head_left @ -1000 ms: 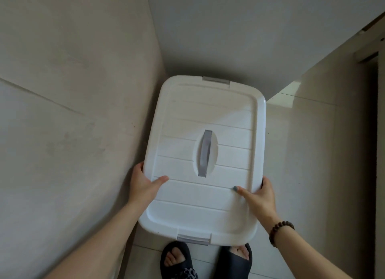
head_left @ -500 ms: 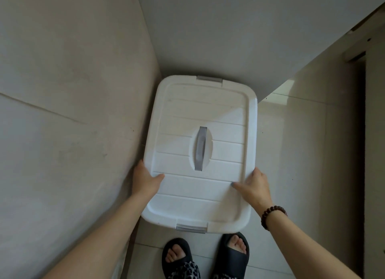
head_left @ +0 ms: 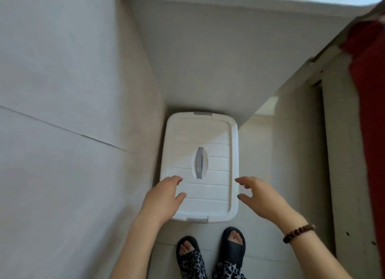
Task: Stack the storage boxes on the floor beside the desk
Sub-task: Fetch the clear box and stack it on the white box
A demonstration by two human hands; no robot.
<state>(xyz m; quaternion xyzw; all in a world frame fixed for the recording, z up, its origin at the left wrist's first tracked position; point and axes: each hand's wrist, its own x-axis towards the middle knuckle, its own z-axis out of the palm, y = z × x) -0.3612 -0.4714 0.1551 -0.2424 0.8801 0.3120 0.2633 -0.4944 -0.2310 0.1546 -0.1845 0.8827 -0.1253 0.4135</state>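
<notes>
The box (head_left: 200, 137) sat on the pale floor (head_left: 270, 153), wall (head_left: 62, 91) at nine o'clock. Left hand (head_left: 164, 199) and right hand (head_left: 262, 197) hung at six o'clock, fingers loose, holding nothing.

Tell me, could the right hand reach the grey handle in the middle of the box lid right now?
Probably yes. The right hand hovers open by the lid's right edge, and the grey handle lies bare in its recess on the storage box, with nothing between them.
</notes>
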